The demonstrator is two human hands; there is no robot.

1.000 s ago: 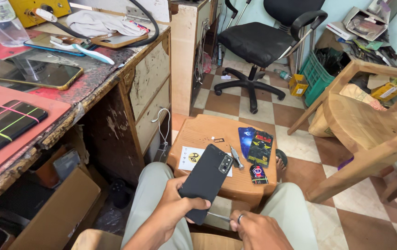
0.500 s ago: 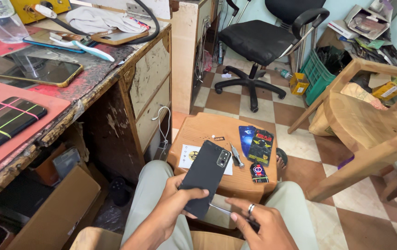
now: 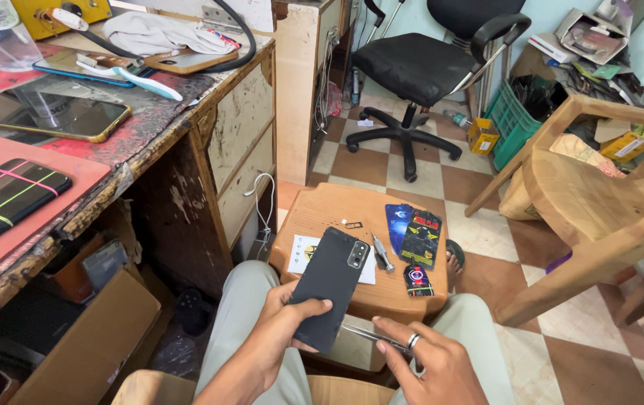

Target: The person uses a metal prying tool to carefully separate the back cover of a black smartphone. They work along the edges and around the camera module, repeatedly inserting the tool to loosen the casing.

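Observation:
My left hand (image 3: 277, 337) grips a black smartphone (image 3: 329, 281) by its lower end, back side up, with the camera block toward the stool. My right hand (image 3: 431, 364), wearing a ring, holds thin metal tweezers (image 3: 371, 335) whose tips reach under the phone's lower edge. Both hands hover over my lap, just in front of a small wooden stool (image 3: 337, 206). On the stool lie a small screwdriver (image 3: 380, 251), a white card (image 3: 303, 251), dark flat packets (image 3: 421, 236) and a tiny part (image 3: 352, 224).
A worn workbench (image 3: 149, 112) on the left carries several phones, a red mat (image 3: 29, 180), a brush and a cloth. A cardboard box (image 3: 89, 337) sits under it. A black office chair (image 3: 427, 64) stands behind the stool, a wooden chair (image 3: 592, 195) to the right, a green crate (image 3: 513, 124) beyond.
My right hand has come up from the lower edge and moved left toward the phone, now showing tweezers at its lower end. The left hand has kept the phone nearly still.

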